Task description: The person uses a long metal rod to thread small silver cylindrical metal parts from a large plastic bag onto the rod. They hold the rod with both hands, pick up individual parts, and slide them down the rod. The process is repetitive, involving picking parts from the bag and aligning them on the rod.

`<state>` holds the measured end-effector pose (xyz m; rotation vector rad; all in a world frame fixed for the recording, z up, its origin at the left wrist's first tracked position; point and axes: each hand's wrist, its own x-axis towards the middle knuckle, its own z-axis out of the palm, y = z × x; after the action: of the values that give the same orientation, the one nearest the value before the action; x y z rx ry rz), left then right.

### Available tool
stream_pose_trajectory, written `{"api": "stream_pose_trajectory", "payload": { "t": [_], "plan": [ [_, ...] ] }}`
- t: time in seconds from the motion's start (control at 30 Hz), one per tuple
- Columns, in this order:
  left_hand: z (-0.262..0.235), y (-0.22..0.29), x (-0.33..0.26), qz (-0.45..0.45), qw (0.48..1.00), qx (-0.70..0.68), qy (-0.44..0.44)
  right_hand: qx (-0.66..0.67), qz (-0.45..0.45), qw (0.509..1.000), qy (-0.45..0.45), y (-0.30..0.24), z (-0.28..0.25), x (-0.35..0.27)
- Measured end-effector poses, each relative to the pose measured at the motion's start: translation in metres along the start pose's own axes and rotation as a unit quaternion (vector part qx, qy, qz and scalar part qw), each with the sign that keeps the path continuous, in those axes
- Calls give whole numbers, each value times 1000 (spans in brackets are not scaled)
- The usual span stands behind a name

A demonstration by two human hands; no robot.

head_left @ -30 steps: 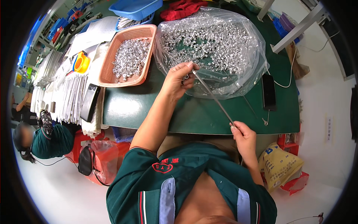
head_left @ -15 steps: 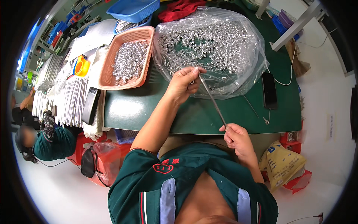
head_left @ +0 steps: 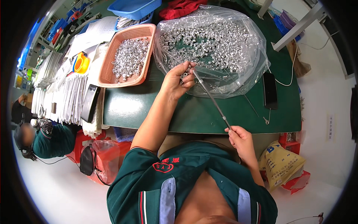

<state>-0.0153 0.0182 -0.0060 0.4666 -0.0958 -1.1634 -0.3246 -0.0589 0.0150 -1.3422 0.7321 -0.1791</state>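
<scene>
My right hand pinches the lower end of a thin metal rod, which slants up and left over the table's near part. The rod's upper end reaches the fingers of my left hand; whether they touch it I cannot tell. Curled in that left hand are several small silvery metal sleeves. A brighter collar shows near the rod's top, and another near its lower end. Just beyond my hands, a clear plastic bag lies spread with a great many such sleeves on it. More of them fill part of an orange basket to the left.
On the green table a black phone lies at right, near a thin wire. A second phone rests on bundled pale strips at left. Blue baskets and red cloth are behind. A co-worker sits far left.
My left hand has moved slightly left and tipped, showing the sleeves in it. The rod's upper end has come clear of the fingertips, with a collar now visible; my right hand shifted slightly right.
</scene>
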Motion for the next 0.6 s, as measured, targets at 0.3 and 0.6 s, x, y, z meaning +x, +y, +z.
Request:
{"api": "stream_pose_trajectory", "payload": {
  "t": [0.3, 0.6],
  "plan": [
    [-4, -11, 4, 17, 1000, -6, -15, -12, -4, 1000, 5, -3, 3, 6],
    [4, -16, 2, 35, 999, 25, -7, -47, -42, 996, 58, 2, 13, 10]
  ]
}}
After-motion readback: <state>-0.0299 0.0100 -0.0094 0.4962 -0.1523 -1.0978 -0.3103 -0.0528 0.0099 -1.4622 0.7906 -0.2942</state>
